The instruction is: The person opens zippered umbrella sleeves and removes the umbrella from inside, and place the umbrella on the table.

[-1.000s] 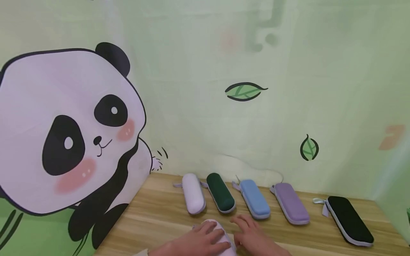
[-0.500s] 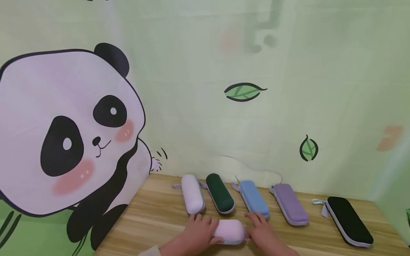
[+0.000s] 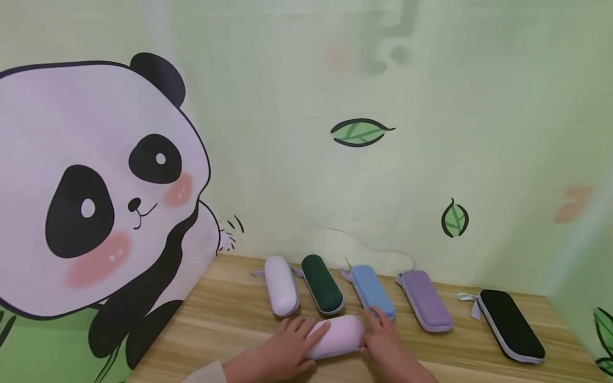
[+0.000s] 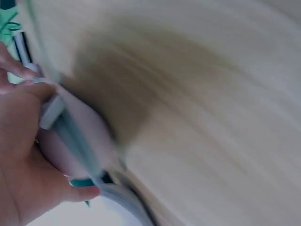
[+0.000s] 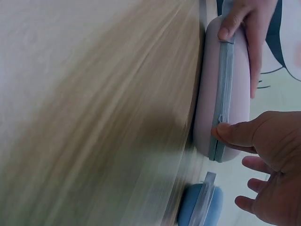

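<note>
A pale pink zippered glasses case [image 3: 340, 336] lies sideways near the front of the wooden table, its right end angled slightly away. My left hand [image 3: 280, 350] grips its left end, fingers over the top. At the other end, my right hand [image 3: 389, 348] has its thumb and index finger on the small zipper pull [image 5: 221, 119]. In the right wrist view the grey zipper [image 5: 226, 70] runs along the side facing me and looks closed there. The other fingers of my right hand are loosely curled, off the case. A grey strap shows by my left hand.
Behind the pink case, a row of similar cases lies on the table [image 3: 230, 314]: white [image 3: 281, 287], dark green [image 3: 321, 284], blue [image 3: 371, 290], purple [image 3: 425, 299] and black [image 3: 511, 324]. The blue one is close to my right fingers. A panda-printed backdrop [image 3: 268, 175] stands behind.
The pink case has turned from pointing away from me to lying sideways, then tilted slightly. My left hand stays on it. My right hand has come in to its right end.
</note>
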Demonstrator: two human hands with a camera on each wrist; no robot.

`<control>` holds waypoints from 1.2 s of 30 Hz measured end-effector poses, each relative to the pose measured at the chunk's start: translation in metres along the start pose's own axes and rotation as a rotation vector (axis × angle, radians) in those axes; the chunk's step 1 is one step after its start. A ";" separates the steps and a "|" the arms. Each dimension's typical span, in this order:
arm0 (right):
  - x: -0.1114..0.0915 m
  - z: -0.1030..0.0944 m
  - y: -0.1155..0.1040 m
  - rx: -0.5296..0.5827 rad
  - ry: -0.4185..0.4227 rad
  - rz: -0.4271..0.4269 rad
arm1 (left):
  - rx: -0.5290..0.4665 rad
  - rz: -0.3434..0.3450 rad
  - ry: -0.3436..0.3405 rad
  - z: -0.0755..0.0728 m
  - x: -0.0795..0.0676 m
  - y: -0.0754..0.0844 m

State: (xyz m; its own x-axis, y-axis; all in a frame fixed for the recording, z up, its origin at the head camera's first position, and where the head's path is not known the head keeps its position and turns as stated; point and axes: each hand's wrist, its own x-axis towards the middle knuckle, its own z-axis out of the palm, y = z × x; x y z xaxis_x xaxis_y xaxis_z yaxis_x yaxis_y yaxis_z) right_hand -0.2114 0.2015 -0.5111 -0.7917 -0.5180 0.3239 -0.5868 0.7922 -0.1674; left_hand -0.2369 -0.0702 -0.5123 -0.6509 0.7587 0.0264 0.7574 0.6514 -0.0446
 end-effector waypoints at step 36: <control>0.023 -0.003 -0.025 0.196 -0.081 0.139 | -0.110 -0.087 -0.005 0.006 0.003 0.002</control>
State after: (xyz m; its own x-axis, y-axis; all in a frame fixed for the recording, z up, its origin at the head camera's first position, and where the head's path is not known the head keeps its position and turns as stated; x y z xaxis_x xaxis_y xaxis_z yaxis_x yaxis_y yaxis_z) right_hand -0.2144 0.1710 -0.4967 -0.8736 -0.4384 0.2111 -0.4866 0.7843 -0.3847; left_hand -0.2376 -0.0669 -0.5183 -0.7142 0.6997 0.0201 0.6992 0.7117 0.0675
